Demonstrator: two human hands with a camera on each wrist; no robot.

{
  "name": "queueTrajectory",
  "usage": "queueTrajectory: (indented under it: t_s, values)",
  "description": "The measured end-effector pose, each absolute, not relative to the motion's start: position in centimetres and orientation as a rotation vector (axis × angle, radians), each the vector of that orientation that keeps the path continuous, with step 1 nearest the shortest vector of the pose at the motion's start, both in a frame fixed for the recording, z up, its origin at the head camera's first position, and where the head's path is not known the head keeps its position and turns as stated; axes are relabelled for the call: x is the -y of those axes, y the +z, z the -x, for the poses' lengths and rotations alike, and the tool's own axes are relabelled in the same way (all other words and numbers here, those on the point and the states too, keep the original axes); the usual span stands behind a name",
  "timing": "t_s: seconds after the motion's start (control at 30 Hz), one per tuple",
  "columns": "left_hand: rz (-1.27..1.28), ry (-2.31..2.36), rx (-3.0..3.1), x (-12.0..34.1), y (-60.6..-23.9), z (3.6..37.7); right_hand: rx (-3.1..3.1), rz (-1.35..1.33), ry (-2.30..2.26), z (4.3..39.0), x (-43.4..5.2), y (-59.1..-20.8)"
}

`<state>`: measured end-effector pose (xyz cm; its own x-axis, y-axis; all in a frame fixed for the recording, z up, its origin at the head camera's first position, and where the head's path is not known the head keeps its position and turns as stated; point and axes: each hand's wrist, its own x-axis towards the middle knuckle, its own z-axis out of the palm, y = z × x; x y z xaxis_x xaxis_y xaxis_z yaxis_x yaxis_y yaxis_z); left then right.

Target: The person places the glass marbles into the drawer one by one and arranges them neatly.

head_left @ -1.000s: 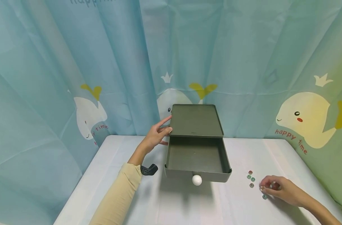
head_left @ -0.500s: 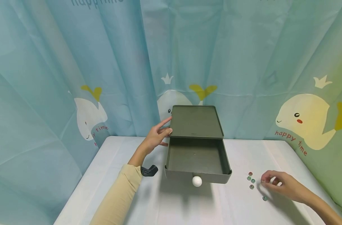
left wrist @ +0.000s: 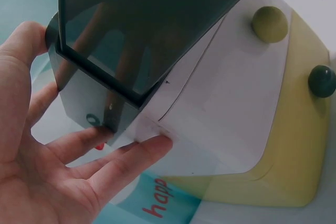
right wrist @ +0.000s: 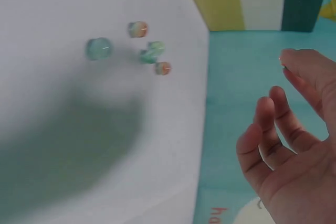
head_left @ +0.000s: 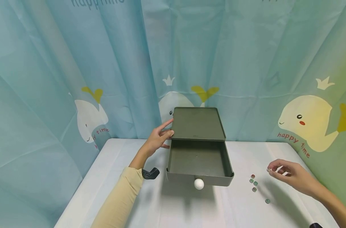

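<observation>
A dark green drawer box [head_left: 198, 123] stands at the back of the white table [head_left: 187, 207], its drawer [head_left: 198, 156] pulled out and empty, with a white knob [head_left: 199, 183] on the front. My left hand [head_left: 158, 137] rests with straight fingers against the box's left side; in the left wrist view the left hand [left wrist: 63, 166] cups the box [left wrist: 147, 19] at its corner. My right hand [head_left: 284, 173] hovers above the table at the right and pinches a small marble [head_left: 269, 170] at its fingertips. Several glass marbles [head_left: 254, 183] lie on the table below and to its left. The right wrist view shows these marbles [right wrist: 149, 51] beside the right hand [right wrist: 294, 145].
A blue curtain [head_left: 104, 63] with whale prints hangs close behind and around the table. One marble [head_left: 267, 200] lies apart, nearer the front. A black strap piece [head_left: 150, 173] sits by my left sleeve.
My right hand has lifted off the table by the marbles and moved up and back to the right. The left hand and the drawer have stayed put.
</observation>
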<state>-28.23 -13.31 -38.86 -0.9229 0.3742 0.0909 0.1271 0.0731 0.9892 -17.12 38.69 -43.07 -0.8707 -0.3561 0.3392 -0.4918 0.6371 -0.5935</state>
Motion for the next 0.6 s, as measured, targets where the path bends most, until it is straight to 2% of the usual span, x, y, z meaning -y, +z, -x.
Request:
queueTrajectory:
  t_s: [0.6]
  values:
    - [-0.517,1.947,-2.167,13.3,-38.9,28.2,2.544,-0.516,1.149,17.8,-38.2,-36.5]
